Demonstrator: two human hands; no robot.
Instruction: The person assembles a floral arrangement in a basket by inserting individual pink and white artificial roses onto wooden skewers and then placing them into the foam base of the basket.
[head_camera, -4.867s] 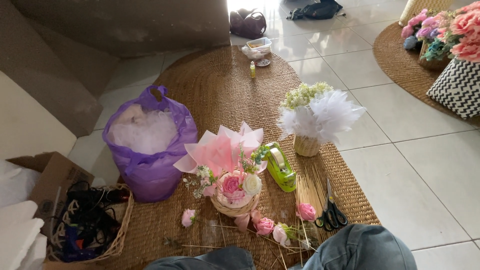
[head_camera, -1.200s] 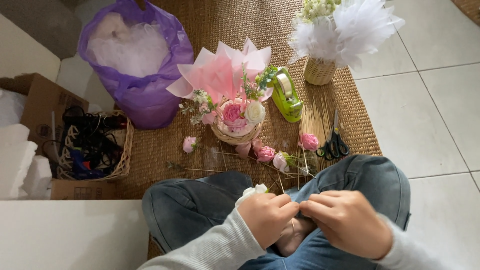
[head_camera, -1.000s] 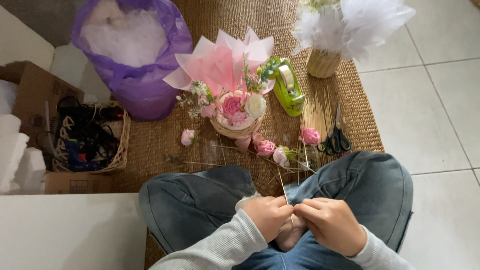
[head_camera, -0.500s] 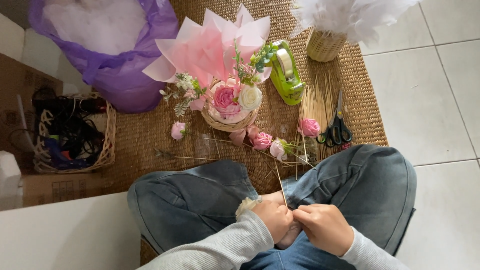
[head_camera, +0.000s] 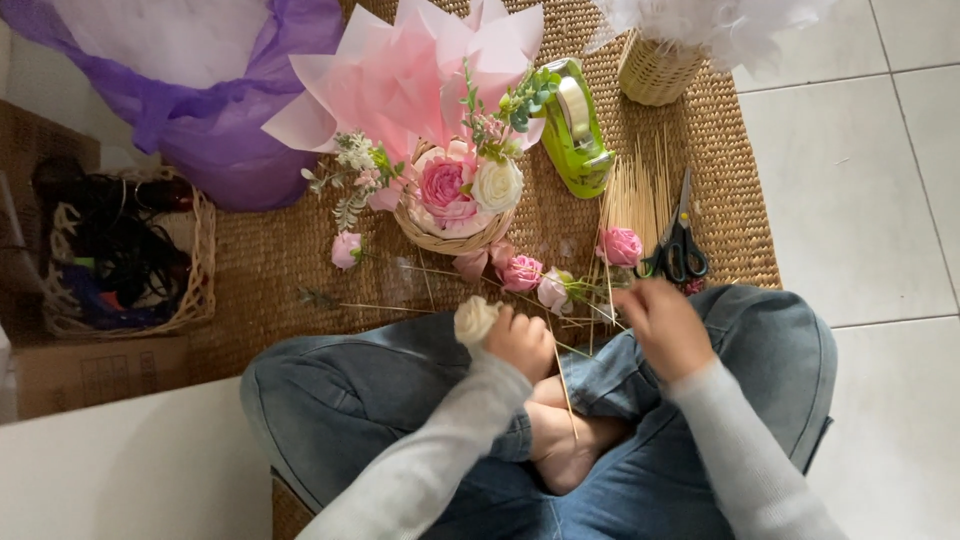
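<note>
My left hand (head_camera: 520, 342) is closed around a cream artificial rose (head_camera: 474, 320) on a thin wooden stick (head_camera: 562, 385) that slants down over my crossed legs. Reaching forward, my right hand (head_camera: 663, 324) hovers with its fingers over the loose sticks and flowers on the woven mat (head_camera: 720, 150), close to a pink rose (head_camera: 621, 245) and black scissors (head_camera: 678, 245). Whether it holds anything is hidden. Just ahead stands a small basket arrangement of pink and white roses (head_camera: 452, 190) wrapped in pink paper.
A green tape dispenser (head_camera: 575, 130) and a bundle of wooden sticks (head_camera: 633, 195) lie on the mat. A purple bag (head_camera: 190, 90) sits at the back left, a wicker basket of tools (head_camera: 120, 255) at the left, a woven vase (head_camera: 655, 70) behind. Loose pink roses (head_camera: 522, 272) lie before my knees.
My hands, joined in my lap before, have parted. The left one has lifted the cream rose on its stick; the right one has reached forward toward the sticks and scissors. The camera has tilted closer.
</note>
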